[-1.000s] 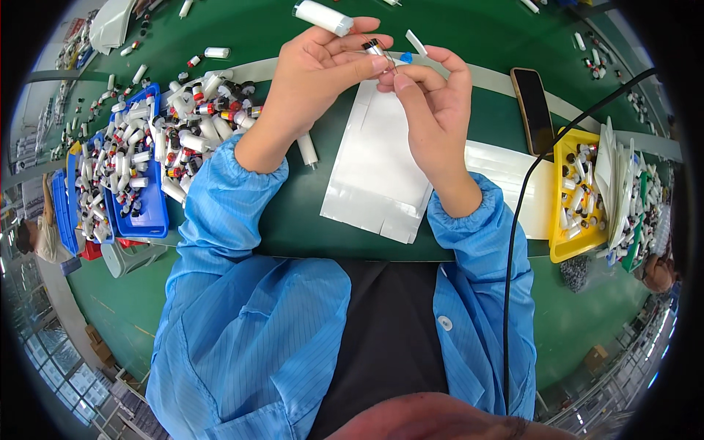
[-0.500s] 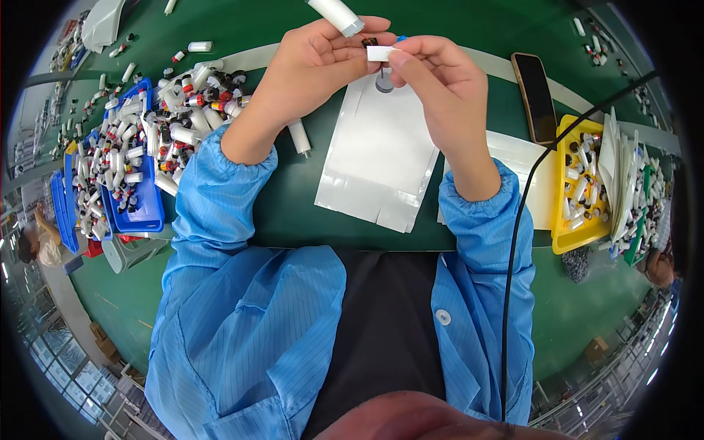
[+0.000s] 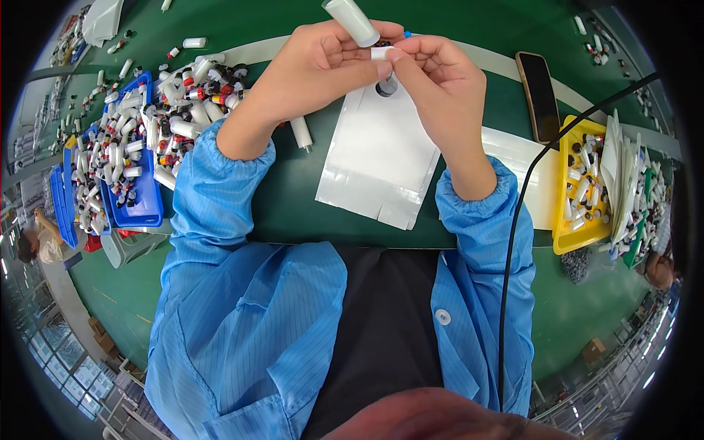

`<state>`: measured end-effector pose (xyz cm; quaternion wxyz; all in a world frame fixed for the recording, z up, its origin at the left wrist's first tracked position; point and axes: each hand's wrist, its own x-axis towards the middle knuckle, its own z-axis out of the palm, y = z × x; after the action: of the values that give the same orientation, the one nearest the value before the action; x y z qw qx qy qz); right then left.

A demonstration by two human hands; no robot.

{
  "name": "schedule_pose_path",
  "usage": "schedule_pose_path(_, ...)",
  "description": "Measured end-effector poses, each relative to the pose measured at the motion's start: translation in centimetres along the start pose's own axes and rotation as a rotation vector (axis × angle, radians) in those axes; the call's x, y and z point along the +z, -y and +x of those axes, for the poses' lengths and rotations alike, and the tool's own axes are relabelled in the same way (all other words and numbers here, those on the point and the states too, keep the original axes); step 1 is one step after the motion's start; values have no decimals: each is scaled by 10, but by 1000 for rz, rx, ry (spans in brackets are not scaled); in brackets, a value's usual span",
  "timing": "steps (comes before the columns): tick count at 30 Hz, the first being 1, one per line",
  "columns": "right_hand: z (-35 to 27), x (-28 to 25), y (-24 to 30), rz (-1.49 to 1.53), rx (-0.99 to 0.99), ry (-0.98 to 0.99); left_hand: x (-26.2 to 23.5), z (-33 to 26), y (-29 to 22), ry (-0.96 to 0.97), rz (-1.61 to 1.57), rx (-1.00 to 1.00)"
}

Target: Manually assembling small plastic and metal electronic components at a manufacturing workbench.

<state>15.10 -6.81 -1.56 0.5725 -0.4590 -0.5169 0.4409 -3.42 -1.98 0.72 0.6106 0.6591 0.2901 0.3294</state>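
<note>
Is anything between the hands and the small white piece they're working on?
Nothing visible does. The left hand and right hand meet over the white pouch, fingertips pinching the small white piece directly. The left hand also holds a white tube.

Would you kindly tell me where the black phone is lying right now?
In the head view, the black phone lies on the green table at the upper right, beyond the right hand, just above the yellow tray.

green table (image 3: 293, 213); white pouch (image 3: 378, 158); blue tray (image 3: 139, 209); yellow tray (image 3: 568, 238); black phone (image 3: 539, 95); loose tubes (image 3: 301, 133)
</note>
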Motion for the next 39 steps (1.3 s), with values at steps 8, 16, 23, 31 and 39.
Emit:
schedule_pose_path(8, 2, -1, 1, -178, -192, 19, -7, 1, -10, 98, 18, 48)
schedule_pose_path(16, 6, -12, 12, 661, 446, 595, -1, -25, -41, 313, -17, 136)
schedule_pose_path(23, 1, -4, -9, 539, 403, 681, -27, -59, -94, 65, 257, 34)
schedule_pose_path(31, 8, -1, -22, 515, 420, 611, -213, -14, -49, -46, 682, -442)
schedule_pose_path(39, 8, -4, -27, 528, 446, 608, -442, 29, 54, -614, 1033, -357)
